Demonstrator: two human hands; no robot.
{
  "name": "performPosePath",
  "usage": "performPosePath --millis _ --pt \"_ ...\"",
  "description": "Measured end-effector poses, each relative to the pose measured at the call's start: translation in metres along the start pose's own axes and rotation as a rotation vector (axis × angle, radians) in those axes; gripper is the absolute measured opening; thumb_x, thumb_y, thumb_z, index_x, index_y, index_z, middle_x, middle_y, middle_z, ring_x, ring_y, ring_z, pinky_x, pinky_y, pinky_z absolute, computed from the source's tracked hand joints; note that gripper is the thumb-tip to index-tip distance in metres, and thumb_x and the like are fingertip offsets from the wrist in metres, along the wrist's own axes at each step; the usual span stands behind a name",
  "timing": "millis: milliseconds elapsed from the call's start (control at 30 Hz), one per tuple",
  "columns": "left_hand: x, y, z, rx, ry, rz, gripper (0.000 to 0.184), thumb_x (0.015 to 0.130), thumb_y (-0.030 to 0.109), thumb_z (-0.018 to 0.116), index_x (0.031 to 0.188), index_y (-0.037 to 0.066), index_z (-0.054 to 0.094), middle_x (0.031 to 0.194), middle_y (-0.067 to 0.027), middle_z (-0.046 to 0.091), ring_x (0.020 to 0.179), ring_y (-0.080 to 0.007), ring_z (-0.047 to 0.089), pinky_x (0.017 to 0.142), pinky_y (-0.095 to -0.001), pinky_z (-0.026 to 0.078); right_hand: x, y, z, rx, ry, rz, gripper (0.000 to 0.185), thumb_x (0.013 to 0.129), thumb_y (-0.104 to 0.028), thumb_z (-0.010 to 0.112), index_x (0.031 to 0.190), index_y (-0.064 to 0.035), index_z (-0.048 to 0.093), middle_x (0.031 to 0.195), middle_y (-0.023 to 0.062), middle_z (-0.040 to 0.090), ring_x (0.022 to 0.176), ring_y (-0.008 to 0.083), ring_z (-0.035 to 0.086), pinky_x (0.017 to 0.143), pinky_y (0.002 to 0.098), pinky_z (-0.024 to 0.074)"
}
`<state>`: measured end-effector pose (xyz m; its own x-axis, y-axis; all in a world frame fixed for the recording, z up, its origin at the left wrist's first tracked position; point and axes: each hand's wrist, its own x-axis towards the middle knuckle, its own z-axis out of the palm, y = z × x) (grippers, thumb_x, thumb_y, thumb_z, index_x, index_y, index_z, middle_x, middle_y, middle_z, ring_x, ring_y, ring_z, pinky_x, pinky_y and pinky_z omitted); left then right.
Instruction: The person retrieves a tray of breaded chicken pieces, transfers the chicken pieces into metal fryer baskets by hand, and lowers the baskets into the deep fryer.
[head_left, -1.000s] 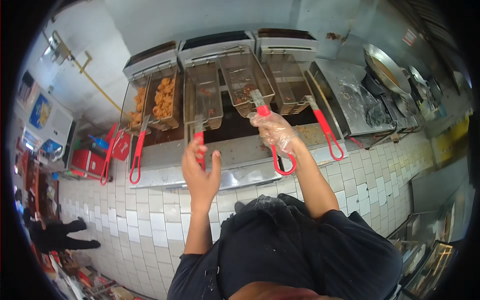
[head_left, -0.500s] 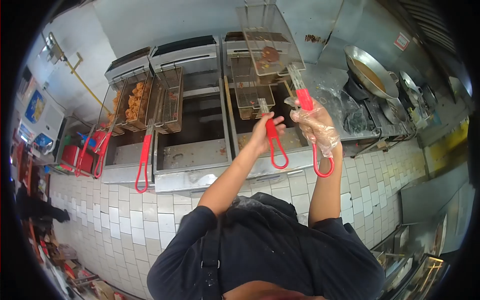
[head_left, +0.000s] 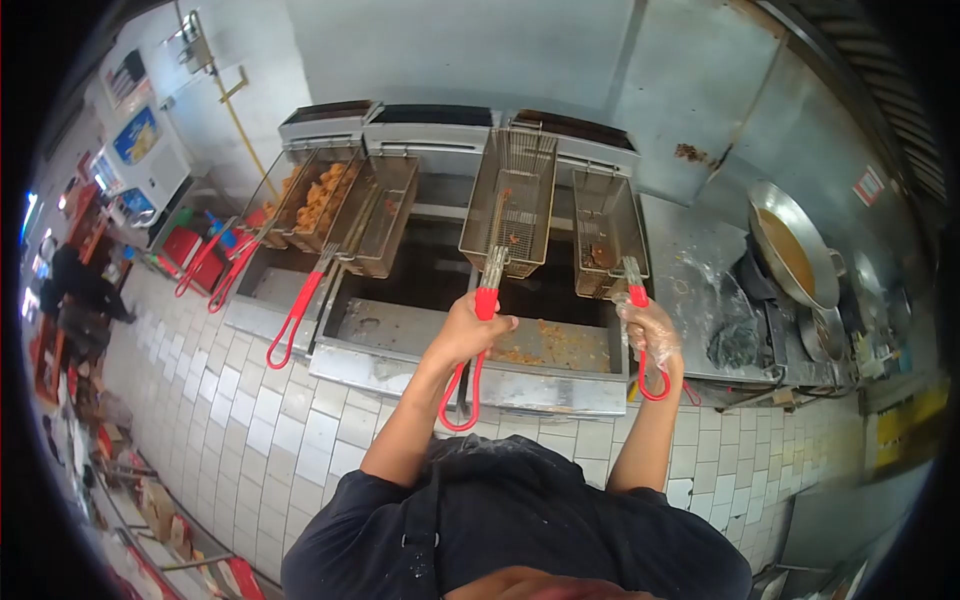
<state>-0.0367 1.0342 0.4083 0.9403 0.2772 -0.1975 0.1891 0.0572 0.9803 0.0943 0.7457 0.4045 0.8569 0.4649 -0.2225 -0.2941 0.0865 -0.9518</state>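
At fryers (head_left: 470, 387), left hand (head_left: 462, 330) and right hand (head_left: 652, 330) each hold one basket (head_left: 515, 205) (head_left: 612, 225).

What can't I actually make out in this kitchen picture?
- Wall sign's writing: head view, too small.
- Distant person's hands: head view, too small and dark.
- Fryer's oil level: head view, lost in shadow, partly behind the baskets.
- Left hand's palm, around a red handle: head view, hidden by the hand itself.
- Yellow thing, far right: head view, blurred, cut by the dark edge.
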Motion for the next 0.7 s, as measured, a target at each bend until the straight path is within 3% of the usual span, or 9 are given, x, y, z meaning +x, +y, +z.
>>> performPosePath --millis 67,333,500,533,567,600,633,667,700 --pt "-0.013 0.005 -0.020 0.016 0.024 0.062 0.036 0.074 0.011 0.077 0.091 0.007 0.046 0.061 0.0021 0.048 0.042 -0.0071 0.045 0.038 -0.0232 0.038 -0.002 0.007 0.005 -0.016 0.013 0.061 0.030 0.084 -0.021 0.069 0.105 -0.0078 0.054 0.058 -0.0090 0.040 0.041 0.0010 0.032 0.037 0.0186 0.0250" --pt "0.032 -0.020 -0.117 0.130 0.032 -0.041 0.033 0.075 0.011 0.076 0.089 0.007 0.046 0.062 -0.0001 0.051 0.043 -0.0092 0.046 0.040 -0.0256 0.038 0.002 0.032 0.012 0.029 0.060 0.037 0.031 0.085 -0.025 0.070 0.106 -0.0067 0.055 0.057 -0.0093 0.037 0.041 0.0007 0.029 0.036 0.0197 0.0228" --pt "0.023 -0.038 -0.164 0.005 -0.021 -0.104 0.021 0.084 0.017 0.071 0.087 0.011 0.051 0.056 0.0083 0.042 0.040 -0.0027 0.033 0.037 -0.0220 0.026 0.001 0.052 0.013 0.387 0.019 0.021 0.024 0.093 -0.024 0.063 0.111 -0.0092 0.059 0.058 -0.0114 0.038 0.042 0.0000 0.030 0.038 0.0185 0.0246" --pt "0.018 -0.028 -0.159 -0.172 0.029 -0.185 0.019 0.087 0.019 0.069 0.087 0.011 0.052 0.055 0.0090 0.041 0.039 -0.0026 0.032 0.036 -0.0218 0.024 -0.001 0.050 0.016 0.331 0.143 0.058 0.024 0.092 -0.028 0.065 0.108 -0.0103 0.061 0.059 -0.0115 0.041 0.045 -0.0010 0.033 0.040 0.0172 0.0258" --pt "0.031 -0.052 -0.177 -0.369 -0.066 -0.210 0.017 0.090 0.022 0.066 0.095 0.009 0.056 0.058 0.0071 0.046 0.041 -0.0037 0.034 0.035 -0.0201 0.025 0.004 0.062 0.005 0.390 0.066 0.044 0.028 0.092 -0.033 0.064 0.110 -0.0111 0.062 0.061 -0.0119 0.042 0.048 -0.0016 0.035 0.041 0.0163 0.0256" --pt "0.036 -0.076 -0.185 -0.420 -0.007 -0.129 0.032 0.095 0.035 0.057 0.109 0.005 0.058 0.068 0.0019 0.053 0.047 -0.0045 0.043 0.036 -0.0175 0.034 -0.014 0.037 0.022 0.394 0.176 0.062 0.036 0.094 -0.041 0.057 0.114 -0.0113 0.062 0.065 -0.0085 0.050 0.050 0.0003 0.038 0.043 0.0164 0.0298" --pt "0.032 -0.066 -0.174 -0.588 -0.090 -0.202 0.052 0.097 0.048 0.048 0.121 0.003 0.054 0.087 -0.0069 0.062 0.059 -0.0085 0.056 0.042 -0.0176 0.046 -0.015 0.048 0.015 0.359 0.200 0.003 0.047 0.095 -0.048 0.051 0.118 -0.0084 0.061 0.076 -0.0024 0.058 0.053 0.0035 0.042 0.048 0.0184 0.0370" --pt "0.029 -0.077 -0.160 -0.598 0.035 -0.149 0.062 0.097 0.056 0.039 0.121 0.001 0.054 0.097 -0.0129 0.065 0.066 -0.0157 0.063 0.050 -0.0253 0.054 -0.016 0.069 0.002 0.476 0.095 -0.019 0.056 0.092 -0.058 0.051 0.116 -0.0079 0.062 0.090 0.0021 0.062 0.061 0.0068 0.050 0.054 0.0220 0.0432" --pt "0.067 -0.149 -0.217 -0.801 -0.328 -0.467 0.063 0.098 0.056 0.035 0.117 0.000 0.056 0.096 -0.0158 0.068 0.068 -0.0205 0.066 0.057 -0.0325 0.057 -0.017 0.084 -0.009 0.434 0.202 0.121 0.065 0.086 -0.064 0.055 0.121 -0.0086 0.058 0.095 0.0043 0.062 0.068 0.0096 0.056 0.057 0.0254 0.0463"
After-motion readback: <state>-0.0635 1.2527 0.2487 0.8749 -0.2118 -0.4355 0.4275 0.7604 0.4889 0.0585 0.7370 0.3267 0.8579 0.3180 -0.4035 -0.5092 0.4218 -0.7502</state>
